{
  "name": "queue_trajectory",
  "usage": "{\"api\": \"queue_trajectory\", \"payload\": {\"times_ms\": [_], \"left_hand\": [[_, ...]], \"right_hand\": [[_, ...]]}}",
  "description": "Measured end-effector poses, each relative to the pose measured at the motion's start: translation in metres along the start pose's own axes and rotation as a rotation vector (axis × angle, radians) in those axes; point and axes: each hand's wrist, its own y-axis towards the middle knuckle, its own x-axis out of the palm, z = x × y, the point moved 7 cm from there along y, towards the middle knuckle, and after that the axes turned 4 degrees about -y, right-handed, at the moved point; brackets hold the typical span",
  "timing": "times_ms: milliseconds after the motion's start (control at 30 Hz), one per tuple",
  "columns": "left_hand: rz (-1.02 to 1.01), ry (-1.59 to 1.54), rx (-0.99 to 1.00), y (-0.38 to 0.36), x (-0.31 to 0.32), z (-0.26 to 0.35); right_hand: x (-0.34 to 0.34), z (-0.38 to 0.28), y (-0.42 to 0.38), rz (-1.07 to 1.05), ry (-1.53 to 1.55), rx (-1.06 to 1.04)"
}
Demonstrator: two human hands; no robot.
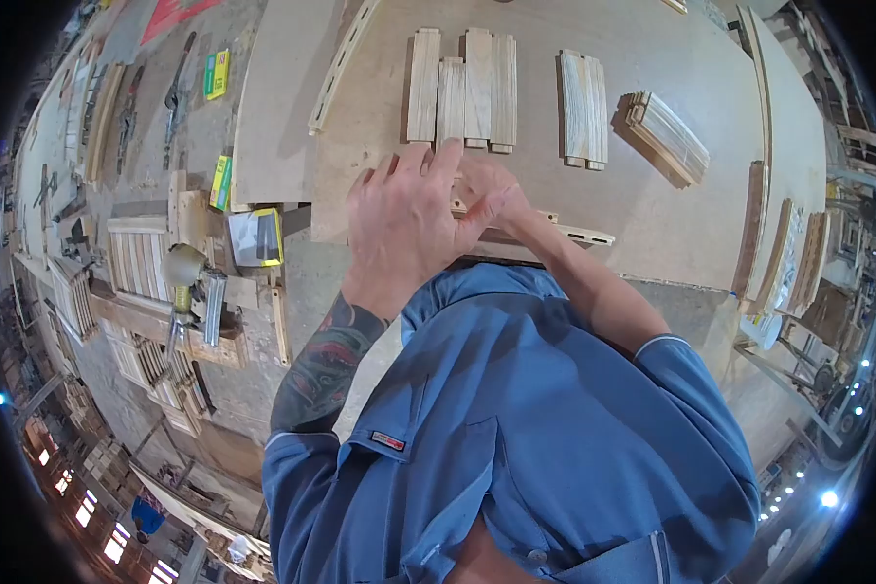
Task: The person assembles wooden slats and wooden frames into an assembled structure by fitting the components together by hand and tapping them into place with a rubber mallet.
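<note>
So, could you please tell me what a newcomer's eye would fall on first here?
Probably the blue shirt filling the lower middle, then the tattooed left forearm beside it. Above, the left hand and right hand are close together near the worktable's front edge, with pale wooden slats lying beyond.

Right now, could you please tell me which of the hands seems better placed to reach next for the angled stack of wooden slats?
Probably the right hand: it is nearer the angled stack, which lies to its right, while the left hand is farther away.
</note>
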Motion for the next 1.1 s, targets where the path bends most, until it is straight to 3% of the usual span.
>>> {"api": "queue_trajectory", "payload": {"times_ms": [67, 100, 167, 233, 367, 433, 500, 567, 633, 667, 800, 867, 1000, 1067, 1100], "left_hand": [[-0.018, 0.017, -0.014, 0.002, -0.002, -0.001], [0.018, -0.052, -0.024, 0.003, -0.005, -0.002], [0.049, -0.11, -0.019, 0.003, -0.01, -0.003], [0.093, -0.118, -0.019, -0.001, -0.015, -0.007], [0.1, -0.115, -0.033, -0.007, -0.014, -0.01], [-0.045, -0.121, -0.115, -0.006, -0.001, -0.015], [-0.025, -0.101, -0.104, -0.006, 0.001, -0.016], [-0.001, -0.08, -0.096, -0.006, -0.001, -0.016], [-0.057, -0.032, -0.129, -0.007, 0.001, -0.016], [-0.059, -0.038, -0.141, -0.008, 0.002, -0.017], [-0.057, -0.045, -0.152, -0.009, 0.004, -0.02], [-0.052, -0.053, -0.17, -0.009, 0.002, -0.02], [-0.075, -0.054, -0.181, -0.01, 0.002, -0.022], [-0.067, -0.074, -0.177, -0.011, 0.003, -0.021], [-0.056, -0.072, -0.169, -0.011, 0.003, -0.021]], "right_hand": [[-0.004, 0.021, 0.02, 0.267, -0.284, 0.17], [0.006, 0.019, 0.022, 0.278, -0.273, 0.171], [0.019, 0.014, 0.024, 0.393, -0.695, 0.189], [0.038, 0.024, 0.02, 0.496, -0.684, 0.137], [0.031, 0.036, 0.007, 0.523, -0.387, 0.266], [0.017, 0.037, 0.003, 0.556, -0.336, 0.271], [0.004, 0.048, -0.007, 0.56, -0.287, 0.491], [-0.01, 0.049, -0.014, 0.516, -0.245, 0.528], [-0.011, 0.067, -0.024, 0.32, -0.134, 0.703], [-0.014, 0.067, -0.029, 0.183, -0.171, 0.676], [-0.01, 0.082, -0.043, 0.067, 0.025, 0.708], [-0.016, 0.076, -0.05, 0.453, 0.621, 0.469], [-0.015, 0.032, -0.063, 0.451, 0.729, 0.246], [-0.013, 0.021, -0.064, 0.271, 0.397, 0.182], [-0.015, 0.022, -0.064, 0.269, 0.394, 0.182]]}}
